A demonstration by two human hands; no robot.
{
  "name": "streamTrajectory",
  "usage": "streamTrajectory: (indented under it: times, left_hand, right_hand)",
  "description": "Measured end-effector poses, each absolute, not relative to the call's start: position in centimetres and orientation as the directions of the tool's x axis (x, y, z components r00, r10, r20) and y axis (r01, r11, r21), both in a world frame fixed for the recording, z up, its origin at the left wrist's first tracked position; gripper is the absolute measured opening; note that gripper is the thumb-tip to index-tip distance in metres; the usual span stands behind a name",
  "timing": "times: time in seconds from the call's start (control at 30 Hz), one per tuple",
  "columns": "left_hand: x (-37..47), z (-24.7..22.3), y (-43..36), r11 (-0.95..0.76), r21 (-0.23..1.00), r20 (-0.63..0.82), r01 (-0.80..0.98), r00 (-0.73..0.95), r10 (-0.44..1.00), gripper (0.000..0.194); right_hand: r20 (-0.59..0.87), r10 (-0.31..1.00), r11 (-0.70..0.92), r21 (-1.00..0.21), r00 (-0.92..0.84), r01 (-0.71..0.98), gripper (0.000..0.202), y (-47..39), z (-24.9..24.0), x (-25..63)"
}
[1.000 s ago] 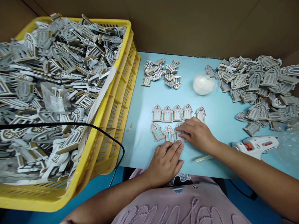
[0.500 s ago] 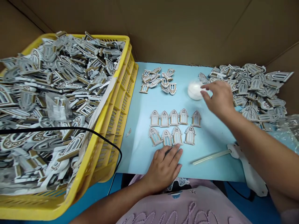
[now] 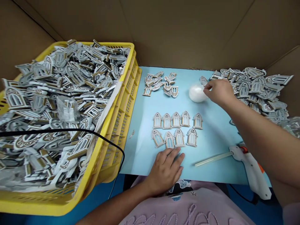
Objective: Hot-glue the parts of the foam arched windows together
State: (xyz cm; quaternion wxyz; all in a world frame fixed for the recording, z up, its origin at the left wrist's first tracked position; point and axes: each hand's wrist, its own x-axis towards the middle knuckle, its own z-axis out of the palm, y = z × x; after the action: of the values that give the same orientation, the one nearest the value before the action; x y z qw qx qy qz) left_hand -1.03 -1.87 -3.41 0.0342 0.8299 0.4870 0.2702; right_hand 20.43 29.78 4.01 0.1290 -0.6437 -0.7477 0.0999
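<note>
Beside the white bundle (image 3: 196,93), right hand (image 3: 220,91) pinches, hold unclear; left hand (image 3: 164,170) lies spread.

Over at nine o'clock, there's the big yellow crate (image 3: 42,208), a pale liner (image 3: 109,106) along its three o'clock side, a clear bag (image 3: 69,109) lying inside, and a black cable (image 3: 47,131) arcing in front and curling down towards seven! Up at twelve, brown cardboard (image 3: 187,34) backs the light-blue table (image 3: 140,162); crumpled plastic (image 3: 292,126) sits at three, blue floor (image 3: 93,197) showing at seven.
</note>
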Motion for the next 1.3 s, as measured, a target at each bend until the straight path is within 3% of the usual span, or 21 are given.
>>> streamTrajectory:
  times: [0.13,0.23,0.37,0.47,0.57,0.87,1.3]
  left_hand:
    - [-1.2,-3.2,-2.2,-0.514,0.34,0.42,0.787,0.362,0.832,0.034]
    - [-1.7,-3.3,-2.8,-0.458,0.359,0.425,0.814,0.294,0.856,0.035]
    - [-2.5,-3.6,-3.5,-0.383,0.347,0.387,0.856,0.241,0.89,0.039]
    - [-2.6,-3.7,-3.7,-0.328,0.337,0.324,0.882,0.219,0.92,0.043]
    - [-2.5,-3.8,-3.7,-0.296,0.341,0.287,0.892,0.201,0.937,0.046]
    - [-2.6,-4.0,-3.7,-0.283,0.342,0.273,0.896,0.194,0.942,0.048]
    - [-2.5,-4.1,-3.7,-0.284,0.329,0.274,0.901,0.196,0.941,0.047]
  right_hand:
    - [0.01,0.994,0.094,-0.611,-0.111,0.786,0.019,26.7,4.9,19.8]
    - [-0.168,0.939,0.039,-0.816,-0.301,0.577,0.023,22.7,4.8,18.9]
    - [-0.288,0.805,-0.05,-0.904,-0.518,0.424,0.045,17.4,3.6,17.4]
    - [-0.268,0.765,-0.003,-0.911,-0.585,0.413,0.028,14.6,1.8,15.9]
    - [-0.17,0.767,0.16,-0.883,-0.618,0.441,0.011,12.8,-0.2,14.3]
    - [0.136,0.72,0.575,-0.665,-0.68,0.476,0.003,10.8,-2.5,13.3]
    - [0.237,0.605,0.722,-0.567,-0.76,0.397,0.013,12.2,-2.9,13.7]
